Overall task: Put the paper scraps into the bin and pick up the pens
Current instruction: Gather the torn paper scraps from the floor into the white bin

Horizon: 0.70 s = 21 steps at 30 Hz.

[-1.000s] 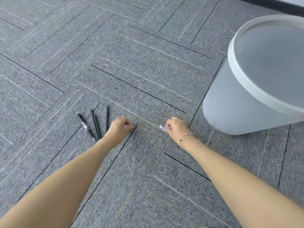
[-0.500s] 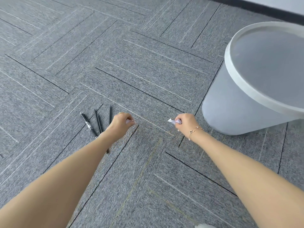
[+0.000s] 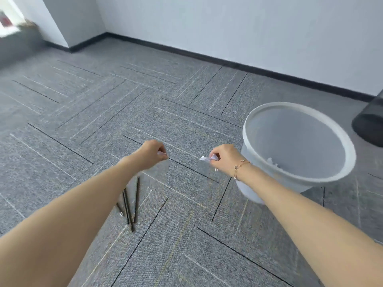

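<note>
My right hand is raised above the carpet, closed on a white paper scrap that sticks out to the left, just left of the white bin. My left hand is closed on a small pale paper scrap barely showing between the fingers. White scraps lie inside the bin. Three dark pens lie side by side on the carpet, partly hidden under my left forearm.
Grey patterned carpet tiles cover the floor. A white wall with a black skirting board runs behind. A black mesh bin stands at the far right edge. A blurred dark object sits at the far left.
Both hands have lifted off the carpet with their scraps, the right one moving toward the bin. The view has tilted up, showing the wall and the bin's inside.
</note>
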Each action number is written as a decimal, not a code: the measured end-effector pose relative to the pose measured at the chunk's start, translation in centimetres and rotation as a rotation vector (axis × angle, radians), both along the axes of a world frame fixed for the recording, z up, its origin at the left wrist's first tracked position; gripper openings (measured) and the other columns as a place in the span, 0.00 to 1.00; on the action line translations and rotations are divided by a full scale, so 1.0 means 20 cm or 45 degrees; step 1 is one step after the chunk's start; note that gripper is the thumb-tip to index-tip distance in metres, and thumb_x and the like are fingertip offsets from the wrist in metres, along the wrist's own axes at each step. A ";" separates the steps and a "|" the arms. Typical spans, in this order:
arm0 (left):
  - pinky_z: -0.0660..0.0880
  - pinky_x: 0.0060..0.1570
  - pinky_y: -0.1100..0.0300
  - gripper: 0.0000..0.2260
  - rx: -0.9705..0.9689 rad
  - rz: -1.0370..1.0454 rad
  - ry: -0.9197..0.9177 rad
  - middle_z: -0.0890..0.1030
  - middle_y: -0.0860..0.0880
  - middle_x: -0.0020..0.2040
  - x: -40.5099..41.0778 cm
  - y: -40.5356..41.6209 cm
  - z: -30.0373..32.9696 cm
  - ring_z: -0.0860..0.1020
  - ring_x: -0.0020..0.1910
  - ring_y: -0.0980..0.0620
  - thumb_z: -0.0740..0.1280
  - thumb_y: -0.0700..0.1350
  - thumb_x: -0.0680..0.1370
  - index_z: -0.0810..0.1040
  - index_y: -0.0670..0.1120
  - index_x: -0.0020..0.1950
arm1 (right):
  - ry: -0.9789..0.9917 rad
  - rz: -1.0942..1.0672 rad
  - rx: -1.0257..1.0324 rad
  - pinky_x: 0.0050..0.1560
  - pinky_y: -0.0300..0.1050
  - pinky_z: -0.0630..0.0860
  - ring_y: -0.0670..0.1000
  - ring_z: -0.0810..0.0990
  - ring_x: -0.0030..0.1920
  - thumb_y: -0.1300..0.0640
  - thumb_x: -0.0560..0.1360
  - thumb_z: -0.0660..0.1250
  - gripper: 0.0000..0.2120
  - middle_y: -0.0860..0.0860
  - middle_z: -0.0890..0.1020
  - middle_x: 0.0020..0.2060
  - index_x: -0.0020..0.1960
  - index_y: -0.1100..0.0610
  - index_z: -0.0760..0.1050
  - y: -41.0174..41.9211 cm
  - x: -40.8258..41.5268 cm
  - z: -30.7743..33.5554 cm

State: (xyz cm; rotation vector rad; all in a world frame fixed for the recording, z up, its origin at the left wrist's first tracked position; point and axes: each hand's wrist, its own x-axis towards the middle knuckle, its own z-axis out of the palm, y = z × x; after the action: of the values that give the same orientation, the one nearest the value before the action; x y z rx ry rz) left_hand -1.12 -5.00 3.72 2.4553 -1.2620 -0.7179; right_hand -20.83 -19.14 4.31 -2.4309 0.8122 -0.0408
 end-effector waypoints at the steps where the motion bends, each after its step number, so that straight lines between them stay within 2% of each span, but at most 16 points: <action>1: 0.78 0.51 0.54 0.04 -0.022 -0.022 -0.013 0.80 0.45 0.47 0.00 -0.04 0.08 0.79 0.46 0.46 0.67 0.42 0.75 0.77 0.42 0.46 | -0.024 0.004 -0.040 0.32 0.36 0.68 0.50 0.74 0.37 0.63 0.73 0.63 0.09 0.59 0.84 0.41 0.44 0.66 0.80 -0.03 0.00 0.09; 5: 0.73 0.43 0.58 0.07 -0.069 -0.117 -0.106 0.79 0.46 0.48 -0.03 -0.22 0.37 0.77 0.44 0.48 0.67 0.42 0.76 0.78 0.39 0.49 | -0.067 -0.018 -0.118 0.39 0.39 0.67 0.52 0.73 0.37 0.63 0.72 0.63 0.08 0.57 0.80 0.37 0.44 0.65 0.80 -0.18 -0.08 0.43; 9: 0.69 0.41 0.60 0.07 -0.127 -0.237 -0.171 0.79 0.45 0.48 -0.14 -0.46 0.60 0.75 0.43 0.50 0.66 0.43 0.76 0.78 0.39 0.50 | -0.055 -0.125 -0.182 0.33 0.39 0.65 0.52 0.73 0.37 0.65 0.71 0.62 0.07 0.56 0.78 0.35 0.40 0.65 0.79 -0.38 -0.26 0.65; 11: 0.69 0.40 0.61 0.06 -0.173 -0.306 -0.174 0.79 0.45 0.47 -0.23 -0.61 0.67 0.75 0.41 0.51 0.67 0.42 0.76 0.78 0.40 0.49 | -0.015 -0.210 -0.192 0.30 0.36 0.64 0.53 0.72 0.37 0.65 0.71 0.63 0.06 0.54 0.75 0.34 0.37 0.60 0.76 -0.47 -0.38 0.70; 13: 0.70 0.40 0.60 0.05 -0.213 -0.388 -0.169 0.79 0.46 0.45 -0.37 -0.77 0.72 0.75 0.40 0.50 0.67 0.43 0.76 0.78 0.41 0.48 | 0.021 -0.295 -0.179 0.32 0.39 0.65 0.54 0.72 0.36 0.61 0.72 0.65 0.06 0.53 0.75 0.32 0.37 0.59 0.76 -0.55 -0.50 0.69; 15: 0.70 0.42 0.59 0.05 -0.241 -0.497 -0.171 0.80 0.46 0.46 -0.53 -0.92 0.73 0.74 0.41 0.51 0.67 0.43 0.75 0.78 0.42 0.48 | 0.039 -0.376 -0.155 0.36 0.40 0.66 0.56 0.75 0.36 0.56 0.73 0.68 0.13 0.51 0.73 0.27 0.31 0.59 0.74 -0.62 -0.62 0.65; 17: 0.70 0.45 0.58 0.06 -0.239 -0.613 -0.163 0.79 0.46 0.47 -0.70 -1.04 0.70 0.73 0.43 0.50 0.67 0.43 0.75 0.78 0.42 0.49 | 0.064 -0.419 -0.134 0.36 0.39 0.68 0.58 0.80 0.40 0.52 0.73 0.69 0.20 0.48 0.70 0.24 0.25 0.55 0.67 -0.67 -0.71 0.57; 19: 0.71 0.45 0.59 0.06 -0.214 -0.697 -0.136 0.79 0.45 0.48 -0.82 -1.12 0.64 0.74 0.44 0.49 0.67 0.42 0.75 0.78 0.41 0.49 | 0.106 -0.423 -0.087 0.38 0.42 0.69 0.60 0.80 0.45 0.54 0.74 0.67 0.17 0.57 0.77 0.29 0.30 0.62 0.73 -0.68 -0.76 0.51; 21: 0.72 0.46 0.59 0.05 -0.176 -0.732 -0.120 0.81 0.43 0.49 -0.89 -1.17 0.54 0.76 0.45 0.47 0.67 0.41 0.74 0.79 0.41 0.48 | 0.128 -0.382 -0.033 0.40 0.45 0.67 0.60 0.77 0.43 0.57 0.75 0.64 0.13 0.64 0.81 0.39 0.40 0.67 0.77 -0.68 -0.79 0.46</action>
State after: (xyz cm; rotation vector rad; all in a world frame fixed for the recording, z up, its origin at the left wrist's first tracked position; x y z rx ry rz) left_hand -18.88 -28.37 14.48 2.0388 -2.0140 -0.6173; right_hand -36.63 -32.74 13.48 -2.3296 1.2230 -0.0443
